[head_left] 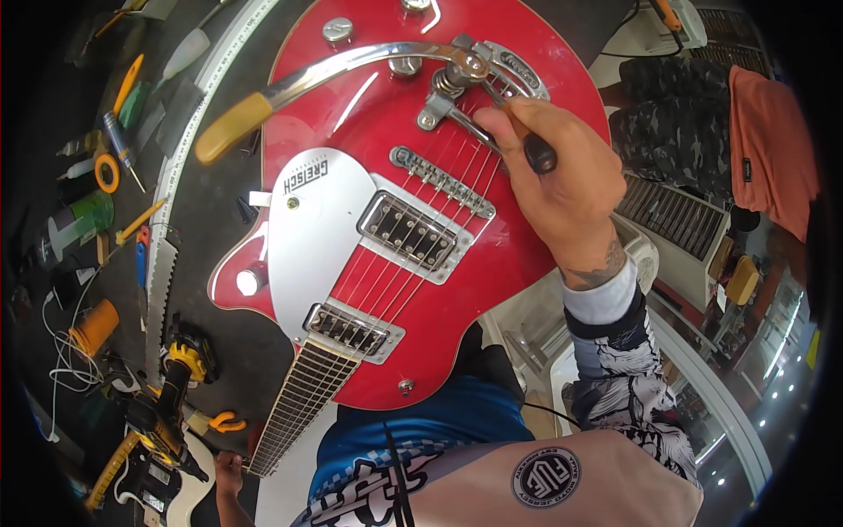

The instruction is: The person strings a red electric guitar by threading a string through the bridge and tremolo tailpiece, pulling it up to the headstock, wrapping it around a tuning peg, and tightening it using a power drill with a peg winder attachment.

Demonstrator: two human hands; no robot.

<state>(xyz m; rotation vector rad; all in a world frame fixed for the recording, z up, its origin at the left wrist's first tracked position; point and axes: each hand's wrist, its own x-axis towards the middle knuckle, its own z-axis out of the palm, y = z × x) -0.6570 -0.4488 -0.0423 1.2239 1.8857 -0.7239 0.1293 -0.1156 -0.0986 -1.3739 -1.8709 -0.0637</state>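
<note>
A red electric guitar (pixel 527 237) lies with its body toward the top of the head view and its neck (pixel 307 391) running down to the lower left. My right hand (pixel 562 167) is closed round a dark-handled tool (pixel 539 155) at the string end of the metal vibrato tailpiece (pixel 436 114). The tool's working end is hidden behind my fingers. The tailpiece's curved chrome arm (pixel 351 61), with a yellowish tip, reaches left over the knobs. Strings run over the bridge (pixel 442 182) and two pickups. My left hand (pixel 229 474) grips the neck far down; its fingers are mostly hidden.
On the dark bench at left lie a long white ruler (pixel 189 132), a saw blade (pixel 161 285), screwdrivers, an orange cup (pixel 95 327) and a yellow-black power drill (pixel 180 364). A white guitar body (pixel 198 483) sits lower left. At right are draped clothes (pixel 773 140) and a glass case (pixel 702 386).
</note>
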